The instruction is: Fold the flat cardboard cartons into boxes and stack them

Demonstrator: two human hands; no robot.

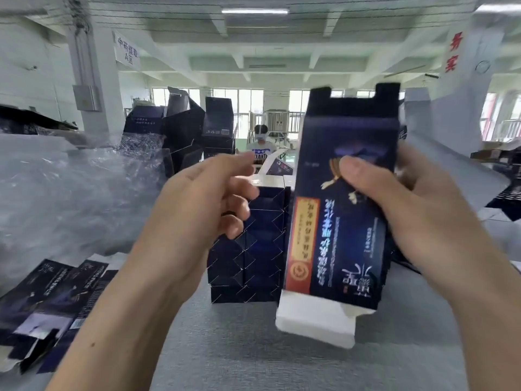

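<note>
My right hand grips a dark blue carton upright in the air, thumb on its printed front and fingers behind. The print on it is upside down, an orange label runs down its left side, and a white flap hangs at its bottom. My left hand hovers just left of the carton with loosely curled fingers and holds nothing. Behind the hands, a stack of folded dark blue boxes stands on the grey table.
Flat dark blue cartons lie fanned at the table's left edge, beside a heap of clear plastic wrap. More flat cartons sit at the right. Taller dark boxes pile up behind, and a person stands farther back.
</note>
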